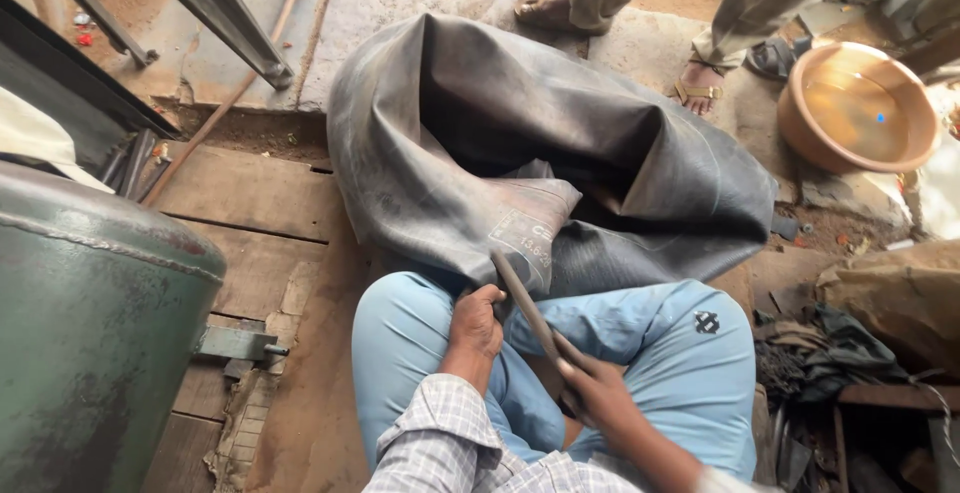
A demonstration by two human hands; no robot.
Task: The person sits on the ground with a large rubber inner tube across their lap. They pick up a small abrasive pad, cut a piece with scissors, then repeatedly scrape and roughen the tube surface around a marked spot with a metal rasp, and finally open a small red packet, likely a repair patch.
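inner tube point(540, 143) fold under clenched left hand point(475, 323), right hand point(592, 383) fisted around flat file point(525, 303)

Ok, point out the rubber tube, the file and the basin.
rubber tube point(640, 143), head view, on its upper fold.
file point(525, 303), head view, mid-blade.
basin point(800, 133), head view, on its left rim.

Matt black rubber inner tube point(560, 133), worn wooden planks point(250, 203), painted metal tank point(90, 323)
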